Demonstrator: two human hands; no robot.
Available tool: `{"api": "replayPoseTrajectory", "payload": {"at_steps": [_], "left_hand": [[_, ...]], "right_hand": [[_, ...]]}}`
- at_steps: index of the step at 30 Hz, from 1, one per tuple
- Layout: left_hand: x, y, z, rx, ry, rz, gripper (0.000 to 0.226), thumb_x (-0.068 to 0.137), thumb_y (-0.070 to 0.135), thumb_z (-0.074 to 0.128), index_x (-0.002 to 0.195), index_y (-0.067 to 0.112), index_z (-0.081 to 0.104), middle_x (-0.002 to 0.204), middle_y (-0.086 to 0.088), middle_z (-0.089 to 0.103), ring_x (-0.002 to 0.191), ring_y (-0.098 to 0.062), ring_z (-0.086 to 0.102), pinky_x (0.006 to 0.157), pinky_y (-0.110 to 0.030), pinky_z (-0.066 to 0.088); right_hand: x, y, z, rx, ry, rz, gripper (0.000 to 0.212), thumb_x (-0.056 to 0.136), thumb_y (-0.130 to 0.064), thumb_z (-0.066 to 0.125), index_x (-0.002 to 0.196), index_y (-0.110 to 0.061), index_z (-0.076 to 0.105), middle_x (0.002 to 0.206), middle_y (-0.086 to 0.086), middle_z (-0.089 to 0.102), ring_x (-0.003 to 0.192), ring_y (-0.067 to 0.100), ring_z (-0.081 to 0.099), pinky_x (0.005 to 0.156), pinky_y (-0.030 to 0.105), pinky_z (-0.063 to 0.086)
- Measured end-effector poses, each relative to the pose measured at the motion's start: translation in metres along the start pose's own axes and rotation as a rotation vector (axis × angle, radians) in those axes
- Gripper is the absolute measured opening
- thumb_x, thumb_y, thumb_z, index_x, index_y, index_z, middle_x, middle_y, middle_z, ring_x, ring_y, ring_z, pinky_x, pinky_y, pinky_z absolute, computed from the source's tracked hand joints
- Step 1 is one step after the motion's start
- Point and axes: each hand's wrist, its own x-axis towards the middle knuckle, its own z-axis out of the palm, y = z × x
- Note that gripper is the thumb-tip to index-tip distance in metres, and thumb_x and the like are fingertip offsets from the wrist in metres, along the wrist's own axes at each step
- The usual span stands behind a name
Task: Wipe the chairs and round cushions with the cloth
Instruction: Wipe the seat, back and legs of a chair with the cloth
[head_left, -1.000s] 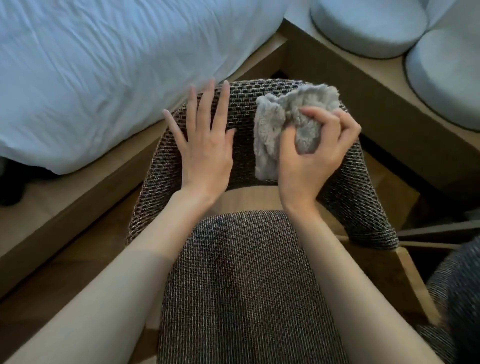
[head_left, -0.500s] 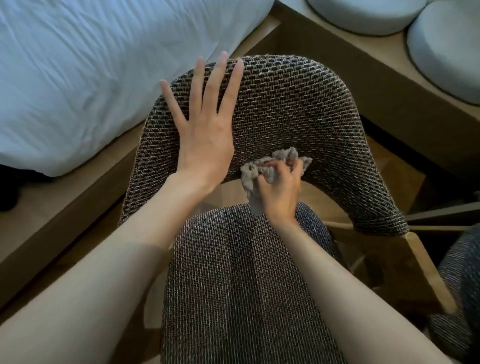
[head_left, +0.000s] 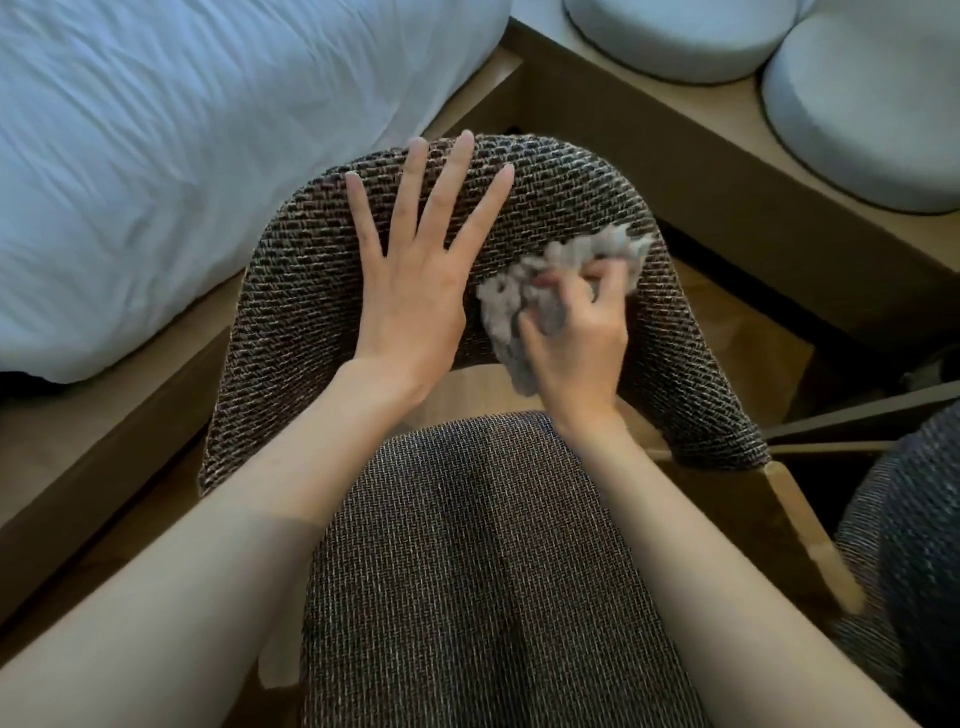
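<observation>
Cloth (head_left: 506, 312), grey and fluffy, is bunched into a loose wad and lies against the inner face of the chair's backrest (head_left: 571, 192), on its right half, reaching down to the lower edge. Right hand (head_left: 576, 353) grips the wad: fingers curled round it, thumb pressed into the folds, back of the hand toward the camera. The knuckles are blurred, so the finger positions cannot be read more finely. Its forearm rises across the seat (head_left: 467, 571) just below the backrest. Left hand (head_left: 410, 291) rests flat on the backrest's left-centre, palm against the weave, four fingers straight and spread, the longest tips at the top edge; the thumb is hidden. The heel of this hand sits just beside the cloth's left fringe; whether they touch cannot be told. Beyond the backrest to the right, two pale round cushions (head_left: 872, 119) lie side by side on a wooden ledge (head_left: 649, 130). Beyond the backrest to the left lies white bedding (head_left: 182, 156). Part of a second chair (head_left: 904, 519) shows to the right of the backrest, lower in the view.
</observation>
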Motion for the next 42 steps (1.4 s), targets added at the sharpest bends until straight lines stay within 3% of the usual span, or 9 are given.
{"api": "replayPoseTrajectory", "payload": {"at_steps": [3,5,10,15,23,26,31,37,42], "left_hand": [[-0.001,-0.002,0.003,0.025,0.025,0.025,0.095,0.077,-0.019,0.04,0.153,0.031,0.012,0.161,-0.007,0.005,0.147,-0.035,-0.001,0.109,-0.062,-0.011],[-0.002,-0.005,0.004,0.048,0.026,0.056,0.094,0.079,-0.018,0.041,0.153,0.031,0.011,0.161,-0.007,0.005,0.147,-0.035,-0.001,0.109,-0.062,-0.01],[0.0,0.001,0.006,0.071,0.032,0.041,0.095,0.077,-0.017,0.044,0.154,0.029,0.009,0.161,-0.009,0.005,0.147,-0.038,0.001,0.108,-0.065,-0.008],[0.007,0.014,0.008,0.036,0.015,0.067,0.087,0.083,-0.008,0.047,0.154,0.026,0.009,0.161,-0.01,0.005,0.147,-0.035,0.0,0.108,-0.066,-0.007],[0.009,0.01,0.008,0.069,-0.02,0.149,0.084,0.086,0.002,0.047,0.154,0.027,0.004,0.161,-0.007,0.0,0.147,-0.033,-0.002,0.11,-0.063,-0.007],[0.008,0.008,0.006,0.074,-0.03,0.159,0.084,0.086,0.003,0.048,0.154,0.026,0.004,0.161,-0.008,0.0,0.147,-0.033,-0.002,0.11,-0.062,-0.008],[0.008,0.016,0.008,0.079,-0.052,0.113,0.087,0.084,0.004,0.049,0.154,0.025,0.001,0.161,-0.01,-0.003,0.147,-0.036,-0.005,0.109,-0.061,-0.01],[0.007,0.02,0.007,0.051,-0.076,0.08,0.091,0.083,0.004,0.053,0.154,0.026,0.0,0.161,-0.009,-0.005,0.146,-0.035,-0.008,0.11,-0.059,-0.012],[0.003,0.021,-0.009,0.024,-0.17,0.071,0.087,0.087,0.008,0.052,0.153,0.025,-0.002,0.161,-0.006,-0.009,0.147,-0.032,-0.011,0.112,-0.058,-0.011]], "right_hand": [[-0.05,0.04,0.021,-0.111,-0.339,0.223,0.04,0.084,-0.024,0.07,0.121,-0.012,0.061,0.136,0.015,0.043,0.122,0.034,0.049,0.098,0.04,0.047],[-0.065,0.053,0.016,-0.102,-0.41,0.283,0.036,0.086,-0.027,0.068,0.119,-0.013,0.063,0.135,0.011,0.044,0.121,0.029,0.05,0.099,0.036,0.045],[-0.048,0.011,-0.037,0.147,-0.055,0.065,0.032,0.08,-0.012,0.075,0.109,-0.002,0.065,0.109,0.01,0.05,0.101,0.01,0.048,0.091,0.009,0.039],[-0.002,0.008,-0.064,0.04,0.194,-0.02,0.028,0.084,-0.014,0.072,0.109,-0.005,0.064,0.106,0.01,0.048,0.103,0.014,0.041,0.095,0.011,0.03],[-0.059,0.113,-0.035,-0.444,-0.423,-0.298,0.037,0.066,-0.014,0.086,0.098,-0.007,0.069,0.109,0.011,0.06,0.104,0.023,0.044,0.076,0.033,0.04],[-0.057,0.101,-0.051,-0.256,-0.438,-0.287,0.027,0.078,-0.016,0.078,0.101,-0.005,0.069,0.116,0.012,0.06,0.111,0.026,0.051,0.088,0.041,0.049],[-0.009,0.075,-0.089,-0.084,-0.126,-0.186,0.03,0.076,-0.012,0.074,0.104,-0.004,0.068,0.103,0.014,0.055,0.099,0.023,0.045,0.088,0.027,0.039],[-0.055,0.108,-0.092,-0.331,-0.478,-0.211,0.029,0.069,-0.024,0.085,0.088,-0.006,0.072,0.095,0.009,0.06,0.086,0.026,0.056,0.072,0.033,0.05],[-0.095,0.094,-0.116,-0.147,-0.69,0.114,0.019,0.078,-0.017,0.075,0.096,-0.017,0.07,0.115,0.004,0.054,0.109,0.02,0.05,0.09,0.028,0.042]]}}
